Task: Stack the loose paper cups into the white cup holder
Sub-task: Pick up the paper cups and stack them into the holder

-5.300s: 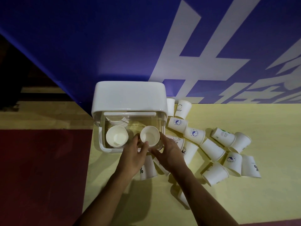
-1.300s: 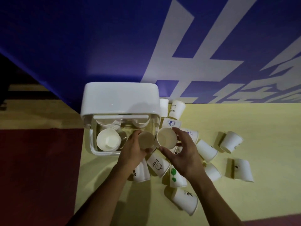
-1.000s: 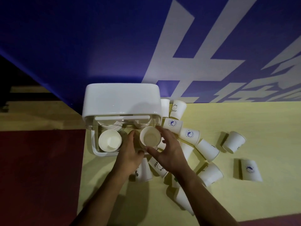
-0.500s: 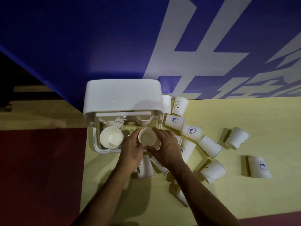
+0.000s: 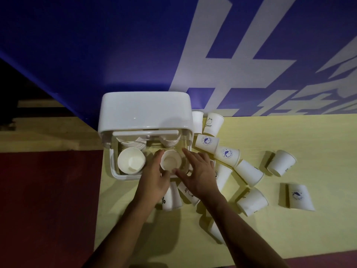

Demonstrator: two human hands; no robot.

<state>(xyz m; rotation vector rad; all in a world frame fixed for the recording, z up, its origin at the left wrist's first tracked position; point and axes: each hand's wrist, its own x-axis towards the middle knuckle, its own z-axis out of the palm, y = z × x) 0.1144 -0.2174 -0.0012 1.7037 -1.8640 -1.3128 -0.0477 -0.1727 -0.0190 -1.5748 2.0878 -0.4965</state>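
Together, left hand [image 5: 154, 179] and right hand [image 5: 200, 176] around cup [image 5: 171, 161].

The cup holder [image 5: 144, 111] is glossy white on top; its front part is clear. Inside it, the plain cup [image 5: 171, 161] at frame centre and the left cup [image 5: 131, 160] beside it are white at the rim, cream inside. The table [image 5: 289, 229] is pale yellow. The loose cups [image 5: 249, 172] are all white: the Bear cup [image 5: 212, 124] carries dark lettering, the emblem cup [image 5: 206, 142] and the next cup [image 5: 228, 154] each show a round blue mark, the percent cup [image 5: 173, 198] a black sign, the far-right cup [image 5: 298, 197] a blue figure. The wall [image 5: 96, 45] across the top is deep blue-violet with large white characters. The floor [image 5: 48, 200] at lower left is dark red.
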